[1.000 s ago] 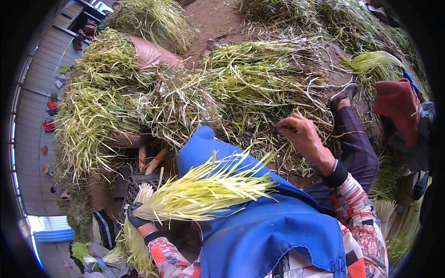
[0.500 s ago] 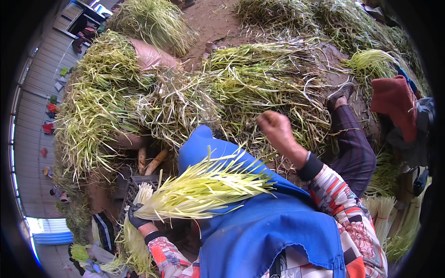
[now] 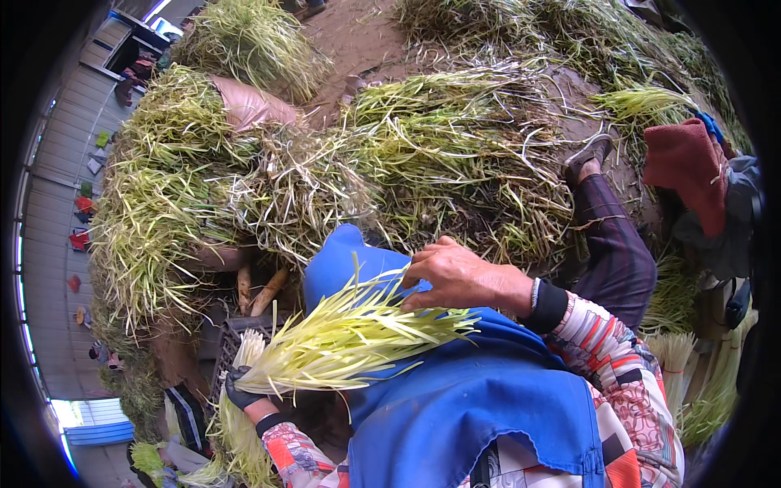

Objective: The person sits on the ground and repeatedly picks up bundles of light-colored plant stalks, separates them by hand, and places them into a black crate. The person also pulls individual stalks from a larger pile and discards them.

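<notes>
My left hand (image 3: 242, 391), in a dark glove, is closed round the white stem ends of a bunch of yellow-green leafy stalks (image 3: 342, 346) lying across the blue apron (image 3: 488, 407) on my lap. My bare right hand (image 3: 447, 272) is over the upper side of the bunch, fingers curved and apart, near the leaf tips; whether any leaf touches it I cannot tell. A dark plastic crate (image 3: 226, 342) stands beside my left hand, with more pale stalks hanging down below that hand.
Heaped cut stalks (image 3: 439, 154) cover the ground ahead, around a pink sack (image 3: 252, 102) and my right foot (image 3: 587, 154). At right lie a red cloth (image 3: 683, 175) and tied bundles (image 3: 675, 366). Two pale wooden legs (image 3: 267, 293) show under the left heap.
My right hand has moved left and down from beside the knee to over the leaf bunch. My left hand still grips the bunch in about the same place.
</notes>
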A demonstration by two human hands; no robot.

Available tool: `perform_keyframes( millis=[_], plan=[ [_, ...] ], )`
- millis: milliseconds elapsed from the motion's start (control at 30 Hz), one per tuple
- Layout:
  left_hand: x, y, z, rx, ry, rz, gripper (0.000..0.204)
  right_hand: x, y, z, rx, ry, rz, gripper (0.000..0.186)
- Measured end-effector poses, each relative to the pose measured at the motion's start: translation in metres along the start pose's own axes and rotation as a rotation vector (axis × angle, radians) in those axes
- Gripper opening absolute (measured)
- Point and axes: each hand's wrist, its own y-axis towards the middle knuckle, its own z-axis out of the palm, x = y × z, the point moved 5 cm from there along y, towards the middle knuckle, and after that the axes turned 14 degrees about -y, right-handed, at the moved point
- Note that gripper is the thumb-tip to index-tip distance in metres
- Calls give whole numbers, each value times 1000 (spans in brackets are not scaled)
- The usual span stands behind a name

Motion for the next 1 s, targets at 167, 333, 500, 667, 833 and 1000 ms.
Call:
perform_keyframes(
  millis=[167, 333, 500, 667, 833, 1000],
  plan=[
    [1, -3, -1, 46, 8, 2, 23, -4, 3, 25, -184, 137, 107, 19],
    [1, -2, -11, -28, 27, 6, 23, -74, -27, 18, -527, 169, 684, 23],
    [-5, -3, -19, -31, 73, 16, 20, -151, -79, 16, -262, -59, 935, 42],
    [-5, -8, -19, -120, 104, 43, 19, -146, -85, 21, -482, -102, 653, 21],
    [-2, -14, -2, -48, -5, -93, 19, -139, -81, 34, -364, 246, 717, 22],
    [-1, -17, -6, -8, -26, -114, 18, -118, -67, 48, -181, 819, 548, 19]
  ],
)
